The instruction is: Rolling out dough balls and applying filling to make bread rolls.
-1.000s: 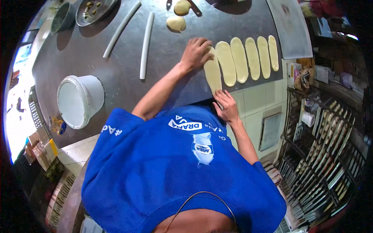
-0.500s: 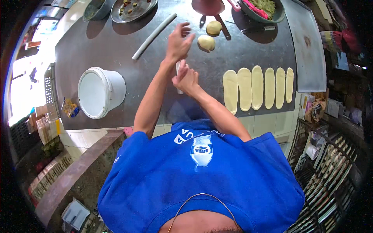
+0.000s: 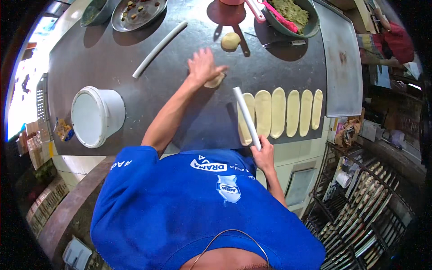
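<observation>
My left hand (image 3: 203, 67) lies spread over a piece of pale dough (image 3: 215, 81) in the middle of the table, its palm covering part of it. The fingers point away from me and are somewhat blurred. My right hand (image 3: 263, 155) grips the near end of a white tube-shaped rolling pin (image 3: 246, 116), which slants up and leftward over the leftmost strip of a row. Several long flattened dough strips (image 3: 277, 112) lie side by side at the table's near right. Farther off sits a round dough ball (image 3: 230, 41).
A white bucket (image 3: 112, 113) lies on its side at the left. Another white tube (image 3: 160, 48) rests beyond it. At the back are a metal plate (image 3: 126, 24), a bowl with green filling (image 3: 294, 15), and a knife (image 3: 284, 43). A metal tray (image 3: 338, 72) borders the right.
My right hand has swung right with the white rolling pin. My left hand now covers dough, and only one of the two dough balls remains at the back. The view has shifted slightly.
</observation>
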`<state>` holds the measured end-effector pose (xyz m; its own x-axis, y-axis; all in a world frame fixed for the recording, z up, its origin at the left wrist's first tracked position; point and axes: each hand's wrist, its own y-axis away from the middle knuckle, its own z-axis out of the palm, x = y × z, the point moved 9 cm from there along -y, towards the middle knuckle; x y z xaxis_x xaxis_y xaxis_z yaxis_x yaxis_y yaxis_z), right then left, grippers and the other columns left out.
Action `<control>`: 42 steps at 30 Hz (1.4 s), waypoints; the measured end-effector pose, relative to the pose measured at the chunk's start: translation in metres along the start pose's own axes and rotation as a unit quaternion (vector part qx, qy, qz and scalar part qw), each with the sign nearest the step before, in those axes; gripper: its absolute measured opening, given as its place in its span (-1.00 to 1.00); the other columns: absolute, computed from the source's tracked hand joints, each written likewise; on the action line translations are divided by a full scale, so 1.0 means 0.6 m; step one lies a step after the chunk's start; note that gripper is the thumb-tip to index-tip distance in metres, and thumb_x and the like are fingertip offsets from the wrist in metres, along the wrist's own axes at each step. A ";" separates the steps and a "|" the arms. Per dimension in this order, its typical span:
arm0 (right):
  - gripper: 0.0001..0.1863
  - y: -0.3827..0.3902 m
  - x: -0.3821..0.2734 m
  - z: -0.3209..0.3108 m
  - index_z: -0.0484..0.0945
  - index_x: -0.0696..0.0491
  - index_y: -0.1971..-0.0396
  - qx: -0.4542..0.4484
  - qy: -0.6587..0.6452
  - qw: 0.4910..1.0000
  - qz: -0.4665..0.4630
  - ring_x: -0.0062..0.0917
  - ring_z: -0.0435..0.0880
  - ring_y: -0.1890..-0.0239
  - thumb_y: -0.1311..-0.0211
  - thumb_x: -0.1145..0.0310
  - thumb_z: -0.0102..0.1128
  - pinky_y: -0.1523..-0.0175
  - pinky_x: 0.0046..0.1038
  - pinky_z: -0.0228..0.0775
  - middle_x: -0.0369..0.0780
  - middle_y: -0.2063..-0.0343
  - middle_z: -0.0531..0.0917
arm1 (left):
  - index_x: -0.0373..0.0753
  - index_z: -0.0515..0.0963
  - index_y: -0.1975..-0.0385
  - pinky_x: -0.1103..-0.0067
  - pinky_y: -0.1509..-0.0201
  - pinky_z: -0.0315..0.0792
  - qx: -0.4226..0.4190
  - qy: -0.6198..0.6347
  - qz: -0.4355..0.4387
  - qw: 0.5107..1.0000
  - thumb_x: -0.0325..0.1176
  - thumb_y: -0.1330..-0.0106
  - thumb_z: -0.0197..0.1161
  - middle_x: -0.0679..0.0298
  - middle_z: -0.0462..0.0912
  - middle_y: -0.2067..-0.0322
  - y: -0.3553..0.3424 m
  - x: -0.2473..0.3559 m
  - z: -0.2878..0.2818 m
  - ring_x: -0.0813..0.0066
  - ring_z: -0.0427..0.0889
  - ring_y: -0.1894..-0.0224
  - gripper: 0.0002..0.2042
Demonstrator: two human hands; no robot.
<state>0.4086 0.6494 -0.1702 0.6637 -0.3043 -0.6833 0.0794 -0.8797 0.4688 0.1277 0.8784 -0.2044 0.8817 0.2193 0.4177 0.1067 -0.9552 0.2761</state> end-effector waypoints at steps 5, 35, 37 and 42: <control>-0.76 0.031 0.032 -0.023 0.51 0.13 0.24 0.075 -0.063 0.995 0.027 -0.46 0.45 0.55 -0.01 0.53 0.12 0.38 -0.43 0.35 -0.21 0.52 0.58 | -0.48 0.41 0.06 0.25 0.24 0.56 0.233 0.200 0.044 0.951 -0.11 0.02 0.45 -0.15 0.61 0.27 -0.113 0.045 -0.005 -0.05 0.66 0.31 -0.35; -0.61 -0.337 -0.282 0.014 0.55 -0.02 -0.09 0.234 0.203 0.878 -0.366 -0.35 0.64 0.21 -0.24 0.40 0.22 0.02 -0.35 0.43 -0.28 0.14 0.67 | -0.42 0.18 -0.32 0.23 -0.26 0.38 0.326 0.042 0.089 0.940 -0.05 -0.25 0.31 -0.08 0.44 -0.10 0.093 -0.068 -0.125 0.01 0.46 -0.15 -0.23; -0.60 -0.362 -0.314 0.054 0.54 0.01 -0.11 0.211 0.235 0.844 -0.435 -0.32 0.63 0.11 -0.25 0.36 0.20 -0.12 -0.32 0.34 -0.25 0.02 0.62 | -0.37 0.22 -0.32 0.23 -0.38 0.26 0.330 -0.033 0.119 0.936 -0.04 -0.32 0.23 -0.03 0.43 -0.18 0.082 -0.118 -0.120 0.03 0.41 -0.24 -0.31; -0.57 -0.536 -0.374 0.114 0.48 0.07 -0.16 0.218 0.322 0.823 -0.415 -0.21 0.55 -0.13 -0.34 0.24 0.05 -0.36 -0.22 0.14 -0.13 -0.20 0.49 | -0.35 0.32 -0.28 0.29 -0.44 0.13 0.220 -0.123 0.258 0.933 -0.10 -0.44 -0.01 0.08 0.41 -0.26 -0.096 -0.145 -0.083 0.12 0.40 -0.28 -0.46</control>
<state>0.1831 0.9754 -0.2058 0.7834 0.5999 -0.1625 0.5224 -0.7773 -0.3506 0.0219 0.9244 -0.2133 0.9407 -0.2928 0.1713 -0.2301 -0.9218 -0.3120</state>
